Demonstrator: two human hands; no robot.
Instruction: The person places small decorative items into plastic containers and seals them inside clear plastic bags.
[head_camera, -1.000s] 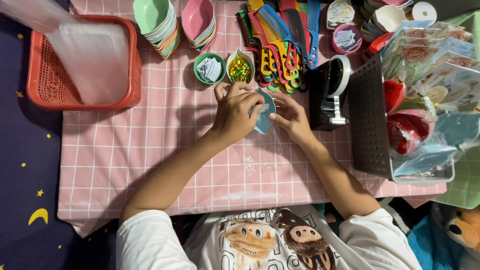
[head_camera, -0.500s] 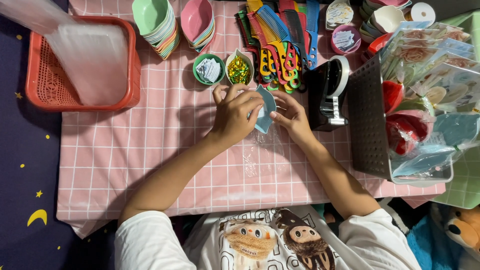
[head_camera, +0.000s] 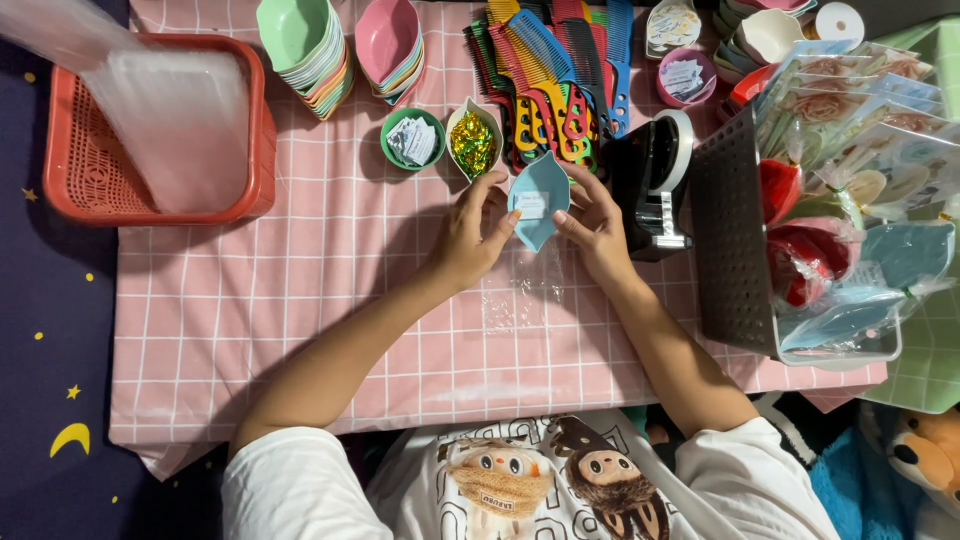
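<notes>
Both hands, left hand (head_camera: 465, 240) and right hand (head_camera: 595, 225), pinch a small blue dish (head_camera: 538, 203) with closed fingers, just left of the black tape dispenser (head_camera: 655, 180).

We note one small light-blue leaf-shaped dish (head_camera: 538, 204), just above centre of the frame, held clear of the pink checked bench. Its hollow faces the camera, pointed end downward. A small pale paper slip lies inside. A clear plastic bag (head_camera: 520, 295) lies crumpled directly below it.
</notes>
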